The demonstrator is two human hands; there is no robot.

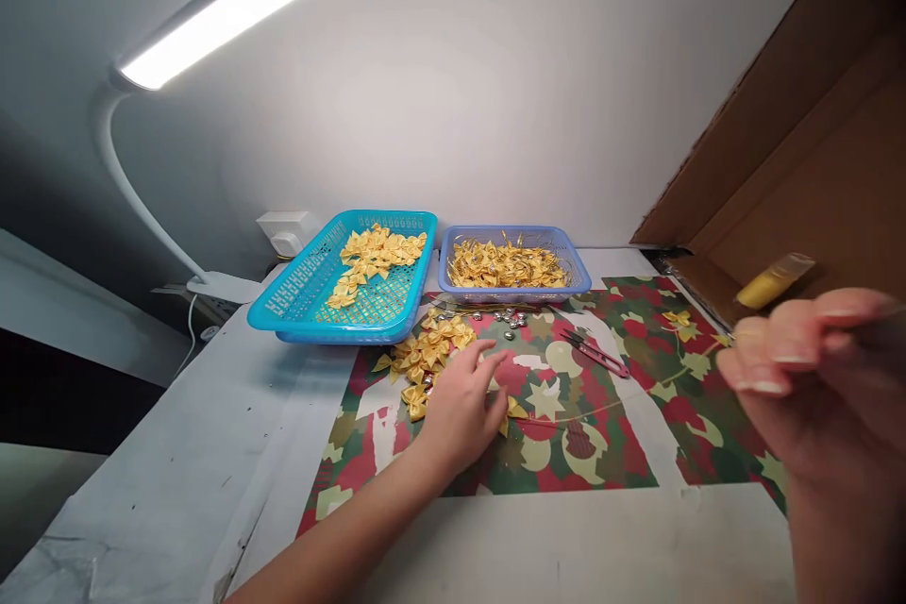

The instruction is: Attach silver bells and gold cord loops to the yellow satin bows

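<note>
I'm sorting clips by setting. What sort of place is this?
Probably a small craft workspace, though whether at home or in a workshop I can't tell: yellow bows in a teal basket, snips on a patterned sheet, and a lit lamp overhead.

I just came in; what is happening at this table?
A person's left hand is spread over the patterned mat, beside a loose pile of yellow bows. The right hand is raised at the right; whether it holds anything is unclear. More bows lie in the turquoise basket and the purple basket.
</note>
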